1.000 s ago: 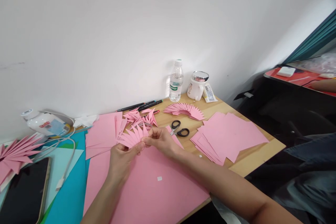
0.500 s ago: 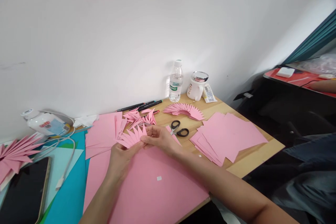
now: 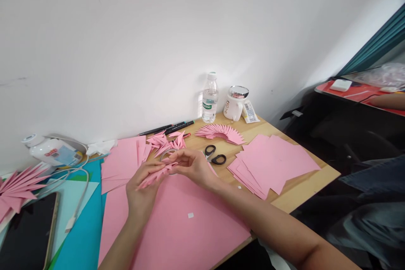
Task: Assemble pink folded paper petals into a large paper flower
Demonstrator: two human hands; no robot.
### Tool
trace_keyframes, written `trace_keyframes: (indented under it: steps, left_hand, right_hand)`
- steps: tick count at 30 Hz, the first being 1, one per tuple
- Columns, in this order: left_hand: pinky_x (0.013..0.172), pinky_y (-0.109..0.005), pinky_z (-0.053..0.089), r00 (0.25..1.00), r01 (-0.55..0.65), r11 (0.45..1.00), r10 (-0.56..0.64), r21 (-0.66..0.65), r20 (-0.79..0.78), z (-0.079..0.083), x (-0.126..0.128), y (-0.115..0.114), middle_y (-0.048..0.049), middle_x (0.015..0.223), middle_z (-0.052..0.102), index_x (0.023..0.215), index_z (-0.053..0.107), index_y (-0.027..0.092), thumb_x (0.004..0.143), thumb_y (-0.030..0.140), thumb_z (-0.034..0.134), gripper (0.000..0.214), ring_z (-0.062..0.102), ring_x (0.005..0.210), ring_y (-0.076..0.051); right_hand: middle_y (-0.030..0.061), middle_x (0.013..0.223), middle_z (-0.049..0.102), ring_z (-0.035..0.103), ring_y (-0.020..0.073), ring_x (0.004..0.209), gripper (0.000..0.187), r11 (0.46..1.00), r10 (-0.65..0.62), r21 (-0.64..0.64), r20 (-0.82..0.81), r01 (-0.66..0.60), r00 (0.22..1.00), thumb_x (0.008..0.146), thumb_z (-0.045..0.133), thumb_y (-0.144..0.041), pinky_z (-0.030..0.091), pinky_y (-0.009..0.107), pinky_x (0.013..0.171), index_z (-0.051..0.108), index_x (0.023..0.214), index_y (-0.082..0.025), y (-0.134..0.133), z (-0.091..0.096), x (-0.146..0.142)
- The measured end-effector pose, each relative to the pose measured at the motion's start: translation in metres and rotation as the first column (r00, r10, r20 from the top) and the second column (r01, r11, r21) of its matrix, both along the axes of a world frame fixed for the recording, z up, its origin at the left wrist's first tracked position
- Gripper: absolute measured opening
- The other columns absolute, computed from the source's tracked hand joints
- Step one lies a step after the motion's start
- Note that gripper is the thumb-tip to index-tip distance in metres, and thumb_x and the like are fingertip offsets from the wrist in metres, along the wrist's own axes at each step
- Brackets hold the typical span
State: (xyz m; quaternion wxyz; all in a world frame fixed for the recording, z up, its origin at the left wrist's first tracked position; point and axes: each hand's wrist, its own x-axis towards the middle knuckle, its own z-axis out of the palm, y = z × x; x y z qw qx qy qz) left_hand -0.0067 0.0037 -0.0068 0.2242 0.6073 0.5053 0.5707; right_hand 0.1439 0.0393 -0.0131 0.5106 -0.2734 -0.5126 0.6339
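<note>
My left hand (image 3: 142, 187) and my right hand (image 3: 193, 165) together pinch a fan of folded pink paper points (image 3: 155, 176), held edge-on just above a large pink sheet (image 3: 183, 228). Fingers of both hands are closed on the fan. Just behind my hands lies a heap of loose folded pink pieces (image 3: 166, 142). A finished pink fan (image 3: 221, 133) rests farther back on the wooden table (image 3: 303, 192). Black-handled scissors (image 3: 214, 155) lie right beside my right hand.
A stack of pink squares (image 3: 274, 162) lies at right. A water bottle (image 3: 209, 98), a white mug (image 3: 234, 104) and pens (image 3: 167, 128) stand by the wall. At left: a phone (image 3: 27, 232), a white cable (image 3: 77, 194), another pink fan (image 3: 15, 183). Another person's arm (image 3: 387, 101) rests far right.
The fan of pink points has tipped from upright and spread to flat and edge-on. My left hand has turned over it, fingers now on top. The view shifted slightly right.
</note>
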Motion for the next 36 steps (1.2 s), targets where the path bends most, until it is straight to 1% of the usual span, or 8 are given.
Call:
trace_keyframes:
  steps: [3, 6, 13, 18, 23, 28, 32, 36]
  left_hand:
    - [0.076, -0.037, 0.050, 0.989, 0.093, 0.938, -0.048, 0.335, -0.139, 0.002, -0.003, -0.003, -0.0058, 0.092, 0.066, 0.090, 0.073, 0.026, 0.075, 0.016, 0.062, 0.020, 0.061, 0.089, -0.023]
    - [0.076, -0.040, 0.050, 0.957, 0.131, 0.858, 0.022, 0.497, -0.290, 0.004, -0.006, -0.008, -0.0059, 0.095, 0.068, 0.101, 0.070, 0.029, 0.079, 0.012, 0.057, 0.031, 0.061, 0.091, -0.024]
    - [0.074, -0.042, 0.051, 0.911, 0.183, 0.821, 0.066, 0.541, -0.407, 0.009, -0.009, -0.015, -0.0074, 0.096, 0.069, 0.111, 0.065, 0.029, 0.080, 0.008, 0.054, 0.039, 0.060, 0.096, -0.026]
    - [0.073, -0.042, 0.052, 0.909, 0.194, 0.786, 0.081, 0.587, -0.409, 0.007, -0.009, -0.014, -0.0086, 0.098, 0.069, 0.109, 0.067, 0.028, 0.081, 0.008, 0.052, 0.038, 0.061, 0.094, -0.026]
    - [0.075, -0.043, 0.051, 0.945, 0.150, 0.832, 0.038, 0.534, -0.326, 0.009, -0.007, -0.016, -0.0080, 0.093, 0.070, 0.099, 0.071, 0.026, 0.082, 0.014, 0.054, 0.027, 0.062, 0.093, -0.027]
    - [0.077, -0.037, 0.050, 0.997, -0.032, 0.985, 0.044, 0.172, -0.065, 0.011, 0.002, -0.014, -0.0050, 0.083, 0.070, 0.079, 0.073, 0.027, 0.072, 0.032, 0.068, 0.010, 0.062, 0.089, -0.025]
    - [0.074, -0.033, 0.051, 0.998, -0.058, 0.995, 0.058, -0.085, 0.003, 0.009, 0.009, -0.006, -0.0053, 0.082, 0.069, 0.075, 0.071, 0.021, 0.060, 0.023, 0.077, 0.016, 0.063, 0.082, -0.024]
    - [0.073, -0.035, 0.053, 0.928, 0.138, 0.904, 0.025, -0.405, 0.372, 0.008, 0.011, -0.001, -0.0083, 0.086, 0.071, 0.082, 0.070, 0.014, 0.055, 0.024, 0.080, 0.031, 0.064, 0.084, -0.026]
  right_hand:
    - [0.0040, 0.080, 0.065, 0.062, 0.0143, 0.073, 0.033, 0.977, -0.082, 0.200, 0.036, 0.073, 0.996, 0.061, 0.076, -0.042, 0.053, 0.029, 0.069, 0.059, 0.075, -0.019, -0.004, 0.003, 0.001]
    - [0.0087, 0.083, 0.066, 0.062, 0.0172, 0.081, 0.022, 0.887, -0.201, 0.441, 0.103, 0.137, 0.974, 0.073, 0.067, -0.041, 0.053, 0.029, 0.067, 0.059, 0.070, -0.020, -0.008, 0.005, 0.003]
    - [0.0092, 0.081, 0.068, 0.065, 0.0176, 0.081, 0.012, 0.706, -0.339, 0.676, 0.061, 0.211, 0.939, 0.083, 0.056, -0.023, 0.053, 0.033, 0.075, 0.059, 0.071, -0.021, -0.011, 0.001, 0.002]
    - [0.0088, 0.082, 0.068, 0.065, 0.0170, 0.081, 0.018, 0.656, -0.333, 0.725, 0.030, 0.209, 0.942, 0.084, 0.051, -0.017, 0.053, 0.032, 0.074, 0.060, 0.068, -0.021, -0.010, -0.002, 0.004]
    - [0.0088, 0.082, 0.068, 0.065, 0.0176, 0.080, 0.020, 0.730, -0.322, 0.664, 0.127, 0.161, 0.938, 0.085, 0.052, -0.026, 0.053, 0.033, 0.073, 0.059, 0.067, -0.022, -0.011, 0.000, 0.003]
    - [0.0074, 0.083, 0.066, 0.063, 0.0170, 0.079, 0.016, 0.876, -0.208, 0.460, 0.092, 0.144, 0.974, 0.076, 0.064, -0.034, 0.053, 0.031, 0.072, 0.061, 0.082, -0.020, -0.011, 0.004, 0.002]
    - [0.0014, 0.073, 0.062, 0.060, 0.0122, 0.064, 0.028, 0.982, -0.085, 0.177, 0.075, 0.071, 0.994, 0.069, 0.070, -0.041, 0.053, 0.028, 0.064, 0.060, 0.081, -0.018, -0.006, 0.003, 0.001]
    - [-0.0016, 0.064, 0.060, 0.058, 0.0112, 0.057, 0.034, 1.000, 0.006, -0.008, 0.074, -0.005, 0.997, 0.066, 0.071, -0.045, 0.053, 0.027, 0.059, 0.058, 0.080, -0.017, 0.003, -0.001, 0.001]
